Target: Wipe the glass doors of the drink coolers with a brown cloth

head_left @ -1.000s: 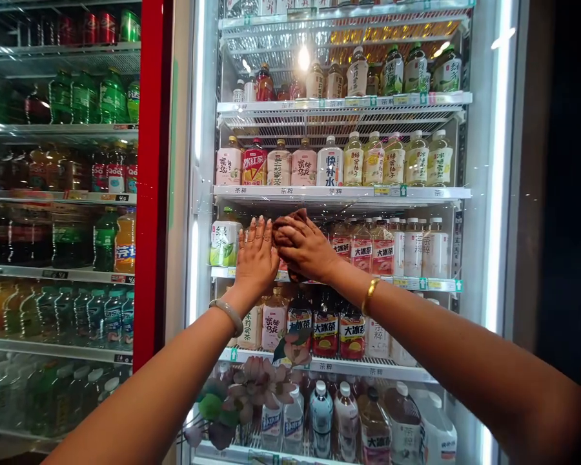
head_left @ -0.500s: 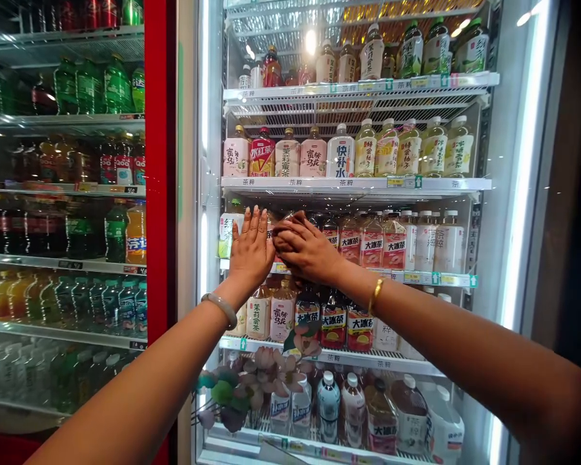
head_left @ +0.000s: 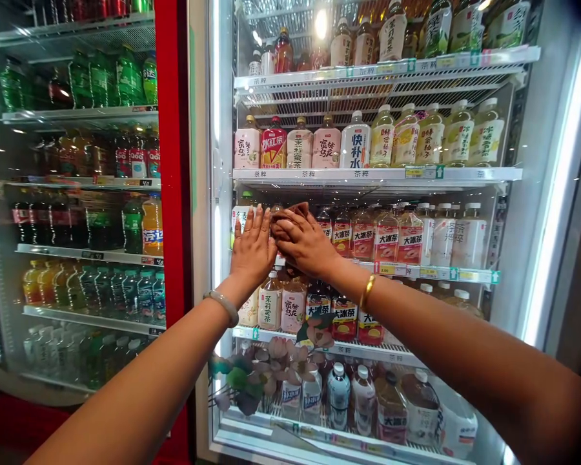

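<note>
Fingers stretched upward, my left hand (head_left: 252, 250) lies flat against the glass door (head_left: 368, 194) of a drinks cooler. Right beside it, my right hand (head_left: 306, 242) presses a brown cloth (head_left: 294, 211) on the same glass. Parts of the cloth stick out above and below the right hand; the rest is hidden under its fingers. A pale bangle (head_left: 224, 307) circles the left wrist, and a gold bracelet (head_left: 366, 292) the right. Behind the hands, through the glass, stand bottles of tea (head_left: 387, 237).
Bottled drinks fill several shelves (head_left: 377, 174) inside the cooler. A red-framed cooler (head_left: 172, 194) with green soda bottles (head_left: 104, 79) stands to the left. Low in front of the glass door, or reflected in it, pinkish flowers (head_left: 285, 365) with leaves show.
The view has shifted, bringing more of the left cooler into sight. Both hands stay close together on the glass, the right one still over the cloth.
</note>
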### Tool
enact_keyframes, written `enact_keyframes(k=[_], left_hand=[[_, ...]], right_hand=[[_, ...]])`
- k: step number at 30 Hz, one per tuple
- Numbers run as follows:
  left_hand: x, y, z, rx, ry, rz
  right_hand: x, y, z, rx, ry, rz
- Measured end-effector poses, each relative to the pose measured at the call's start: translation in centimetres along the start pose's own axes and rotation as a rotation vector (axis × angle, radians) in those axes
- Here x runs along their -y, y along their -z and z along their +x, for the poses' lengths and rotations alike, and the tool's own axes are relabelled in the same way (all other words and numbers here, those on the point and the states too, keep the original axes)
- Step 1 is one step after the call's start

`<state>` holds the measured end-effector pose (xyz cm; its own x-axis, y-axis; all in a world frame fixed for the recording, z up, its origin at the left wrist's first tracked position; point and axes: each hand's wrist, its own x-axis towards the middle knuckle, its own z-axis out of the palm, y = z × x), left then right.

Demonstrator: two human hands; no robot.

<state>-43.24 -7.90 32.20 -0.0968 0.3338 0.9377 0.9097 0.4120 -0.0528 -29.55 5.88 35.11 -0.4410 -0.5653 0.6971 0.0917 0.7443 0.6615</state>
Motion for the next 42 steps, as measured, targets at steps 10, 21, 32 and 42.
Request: enact_keyframes(k=[10,21,32,42], left_hand=[[1.7,0.3,1.2,-0.017,0.016,-0.012],[4.3,1.3,-1.4,0.027,0.005,0.041],[6.3,2.4,-3.1,0.053,-0.002,0.087],[4.1,1.6,-1.7,0.011,0.062,0.046]], right_hand=[[-1.7,-0.8,4.5,-0.075,-0.213,-0.002],[-0.6,-1.4,4.1,-0.045,-0.067,0.037],[3.4,-4.2,4.9,0.025,0.074,0.074],[3.5,-4.2,5.8,-0.036,-0.157,0.068]])
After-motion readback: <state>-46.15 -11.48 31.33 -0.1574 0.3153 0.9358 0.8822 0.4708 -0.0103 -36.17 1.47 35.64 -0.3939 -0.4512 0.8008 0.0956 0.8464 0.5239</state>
